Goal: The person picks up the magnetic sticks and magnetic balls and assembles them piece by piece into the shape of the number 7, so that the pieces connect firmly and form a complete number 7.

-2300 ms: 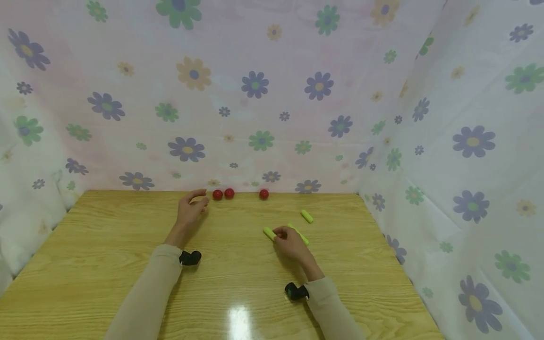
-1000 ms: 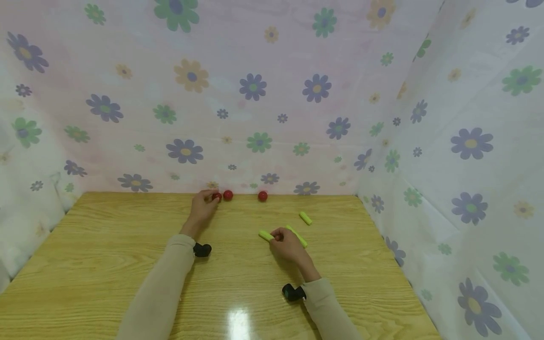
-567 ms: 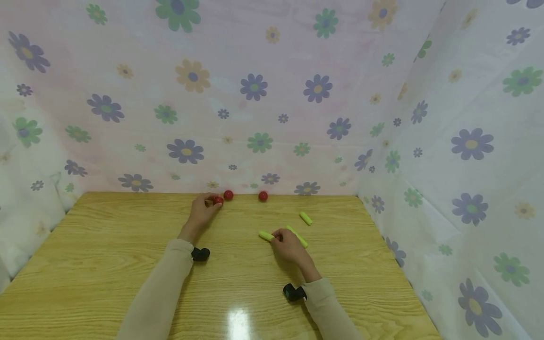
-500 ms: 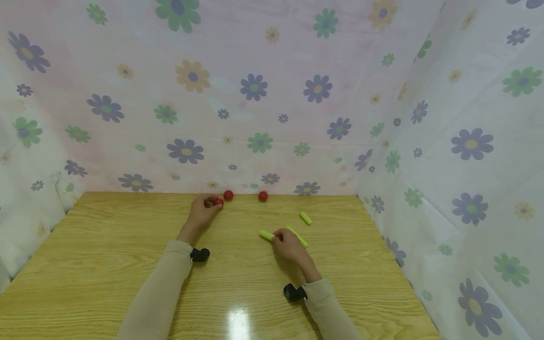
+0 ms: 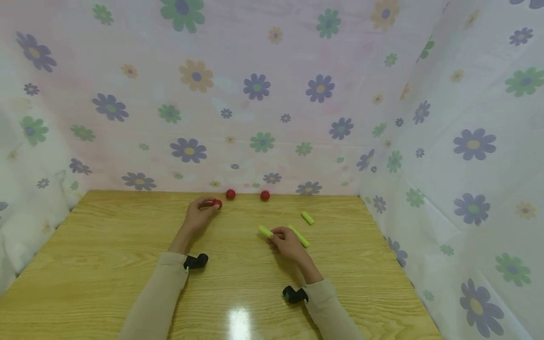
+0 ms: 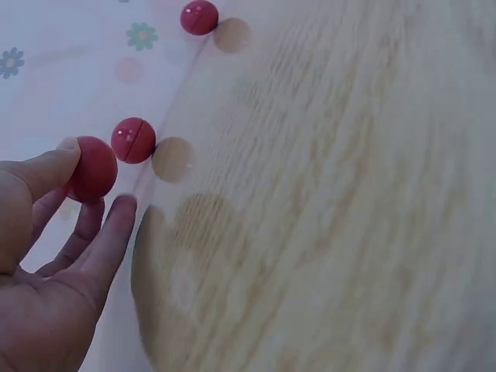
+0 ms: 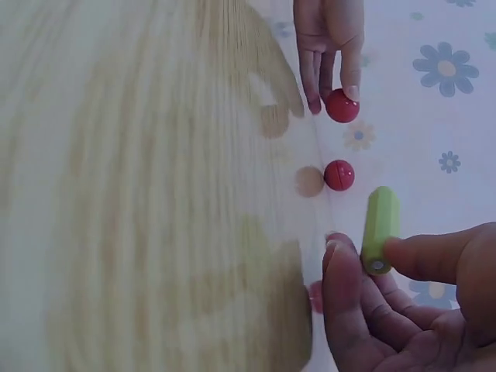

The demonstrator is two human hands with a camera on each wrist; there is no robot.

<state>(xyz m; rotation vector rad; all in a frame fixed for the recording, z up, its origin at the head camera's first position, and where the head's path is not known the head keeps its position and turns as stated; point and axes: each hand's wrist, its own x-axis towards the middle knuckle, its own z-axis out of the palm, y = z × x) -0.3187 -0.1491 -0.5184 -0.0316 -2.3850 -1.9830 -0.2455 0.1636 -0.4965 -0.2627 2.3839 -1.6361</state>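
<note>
Your left hand (image 5: pixel 199 217) has pulled the leftmost red ball (image 5: pixel 217 204) from the table's (image 5: pixel 106 231) back edge, pinching it; a second ball (image 5: pixel 230 194) and a third ball (image 5: pixel 265 195) sit there. Your right hand (image 5: pixel 288 243) pinches a lime-green rod (image 5: pixel 265 231), left of two more: a near rod (image 5: pixel 301 237) and a far rod (image 5: pixel 307 217).
</note>
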